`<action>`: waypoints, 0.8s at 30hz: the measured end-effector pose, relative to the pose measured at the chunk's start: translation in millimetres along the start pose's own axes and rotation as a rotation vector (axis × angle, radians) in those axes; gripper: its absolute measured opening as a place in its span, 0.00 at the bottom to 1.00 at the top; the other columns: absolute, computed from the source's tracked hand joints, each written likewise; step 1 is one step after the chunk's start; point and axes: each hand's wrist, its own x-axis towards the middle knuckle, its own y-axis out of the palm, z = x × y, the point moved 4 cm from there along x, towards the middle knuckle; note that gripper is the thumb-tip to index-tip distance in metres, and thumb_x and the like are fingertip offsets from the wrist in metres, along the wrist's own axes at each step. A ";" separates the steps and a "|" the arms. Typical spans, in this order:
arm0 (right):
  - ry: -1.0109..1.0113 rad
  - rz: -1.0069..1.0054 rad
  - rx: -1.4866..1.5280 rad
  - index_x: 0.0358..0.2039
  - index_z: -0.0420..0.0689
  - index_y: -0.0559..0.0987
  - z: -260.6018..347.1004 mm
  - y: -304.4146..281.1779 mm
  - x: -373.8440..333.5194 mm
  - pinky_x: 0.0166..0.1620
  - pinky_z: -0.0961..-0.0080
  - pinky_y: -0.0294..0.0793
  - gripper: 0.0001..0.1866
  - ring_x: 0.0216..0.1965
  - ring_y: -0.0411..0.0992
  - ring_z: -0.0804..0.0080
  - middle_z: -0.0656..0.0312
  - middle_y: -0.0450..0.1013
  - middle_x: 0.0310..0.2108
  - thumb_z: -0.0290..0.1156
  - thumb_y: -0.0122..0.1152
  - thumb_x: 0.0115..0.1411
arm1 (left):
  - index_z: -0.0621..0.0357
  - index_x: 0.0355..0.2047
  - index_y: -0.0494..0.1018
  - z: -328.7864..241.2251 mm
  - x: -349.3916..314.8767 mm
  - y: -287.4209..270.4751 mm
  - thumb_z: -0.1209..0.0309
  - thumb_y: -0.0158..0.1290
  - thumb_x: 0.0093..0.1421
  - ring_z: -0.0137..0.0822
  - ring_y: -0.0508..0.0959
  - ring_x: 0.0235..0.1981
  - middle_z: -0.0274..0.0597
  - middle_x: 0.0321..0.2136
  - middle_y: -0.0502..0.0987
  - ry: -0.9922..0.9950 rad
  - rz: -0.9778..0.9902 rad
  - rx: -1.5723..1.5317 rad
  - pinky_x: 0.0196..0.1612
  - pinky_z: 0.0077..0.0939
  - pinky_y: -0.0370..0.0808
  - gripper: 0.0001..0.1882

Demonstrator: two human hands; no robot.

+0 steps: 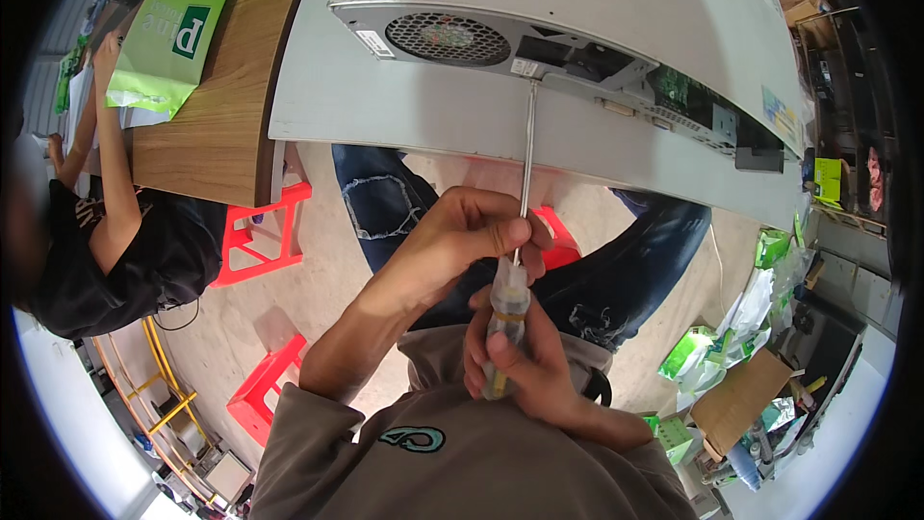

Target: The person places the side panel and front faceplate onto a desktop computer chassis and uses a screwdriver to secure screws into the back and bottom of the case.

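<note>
A long screwdriver (510,304) with a clear handle is held in both my hands, its metal shaft pointing away from me. My left hand (489,231) pinches the shaft just above the handle. Around the clear handle wrap the fingers of my right hand (520,356). The shaft's tip meets the lower edge of a computer case (616,0), near a small white label. That grey case lies on its side on a pale table (414,106), its back panel toward me. A round perforated vent (449,39), a dark opening and a row of ports show on the panel.
At left, a person in black (135,241) sits by a wooden table (231,87) with a green bag (178,29) on it. Red stools (260,236) stand on the floor. Plastic bags (741,308) and a cardboard box (741,400) lie at right.
</note>
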 end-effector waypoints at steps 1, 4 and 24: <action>0.089 0.353 0.588 0.50 0.39 0.62 -17.8 3.3 6.9 0.30 0.73 0.74 0.30 0.29 0.73 0.70 0.60 0.69 0.32 0.53 0.54 0.65 | 0.67 0.31 0.78 1.7 2.1 -1.1 0.60 0.62 0.58 0.34 0.81 0.27 0.45 0.26 0.80 0.017 -0.013 -0.018 0.31 0.24 0.73 0.18; 0.161 0.878 1.341 0.48 0.40 0.63 -23.5 21.0 14.6 0.29 0.75 0.73 0.27 0.26 0.72 0.71 0.59 0.69 0.29 0.52 0.55 0.65 | 0.69 0.31 0.78 3.9 8.0 0.0 0.63 0.63 0.56 0.35 0.81 0.27 0.46 0.26 0.80 0.034 0.022 -0.074 0.31 0.26 0.74 0.17; 0.124 -0.087 0.266 0.46 0.41 0.65 -2.7 17.5 2.0 0.24 0.79 0.70 0.25 0.21 0.69 0.74 0.61 0.67 0.25 0.52 0.51 0.67 | 0.71 0.37 0.75 -11.0 12.5 -6.9 0.64 0.58 0.62 0.37 0.79 0.22 0.46 0.24 0.78 0.094 -0.081 -0.122 0.26 0.26 0.77 0.17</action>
